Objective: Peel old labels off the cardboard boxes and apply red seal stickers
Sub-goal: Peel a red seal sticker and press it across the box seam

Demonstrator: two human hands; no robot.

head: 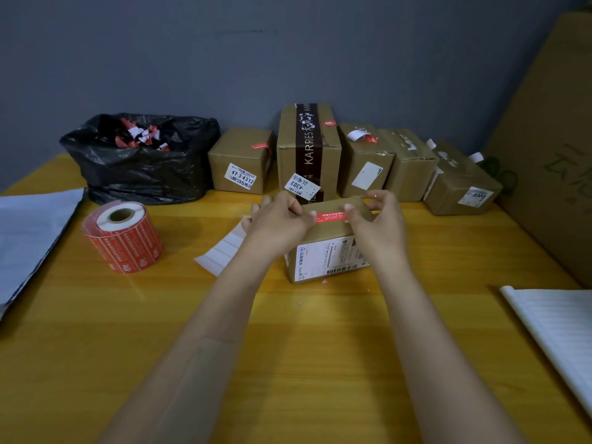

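Observation:
A small cardboard box (323,238) sits mid-table with a white shipping label (330,259) on its near face. Across its top lies a red seal sticker (331,216). My left hand (278,224) pinches the sticker's left end with thumb and fingers. My right hand (376,219) pinches its right end at the box's top edge. A roll of red seal stickers (123,235) stands to the left, and a strip of white backing paper (221,254) lies beside my left wrist.
A black bin bag (141,161) holding peeled scraps sits at the back left. Several labelled boxes line the wall, among them a tall taped box (307,145). A grey mailer (28,238) lies left, a notebook (560,328) right, and a large carton (551,139) at the far right.

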